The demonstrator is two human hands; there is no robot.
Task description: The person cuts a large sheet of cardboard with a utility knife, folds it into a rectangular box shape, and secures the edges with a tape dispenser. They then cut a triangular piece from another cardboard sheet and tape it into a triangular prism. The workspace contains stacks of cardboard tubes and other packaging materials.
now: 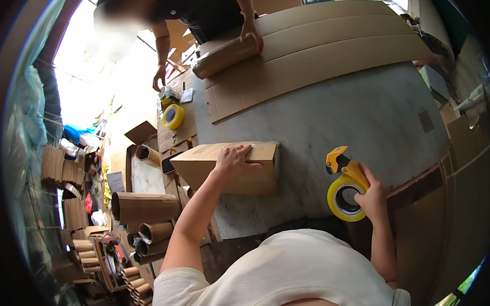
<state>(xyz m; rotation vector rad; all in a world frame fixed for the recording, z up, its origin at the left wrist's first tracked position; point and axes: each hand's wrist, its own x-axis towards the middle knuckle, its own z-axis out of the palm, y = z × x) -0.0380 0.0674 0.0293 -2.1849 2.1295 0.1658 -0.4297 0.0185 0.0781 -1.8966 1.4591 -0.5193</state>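
A closed brown cardboard box [224, 170] lies on the grey tabletop in front of me, its right end shiny as if taped. My left hand [235, 158] rests flat on its top, fingers stretched out and holding nothing. To the right of the box, my right hand [371, 194] grips a yellow tape dispenser [351, 170] fitted with a large roll of yellow-edged tape [333, 196]. The dispenser's black-and-yellow head points up and left, apart from the box. Some of the right hand's fingers are hidden behind the dispenser and roll.
Across the grey table [319, 112], another person holds a brown wrapped bundle [225, 57] on a large flat cardboard sheet [332, 36]. A spare yellow tape roll [173, 116] sits at the left. Cardboard tubes [156, 231] and stacked pieces crowd the left side.
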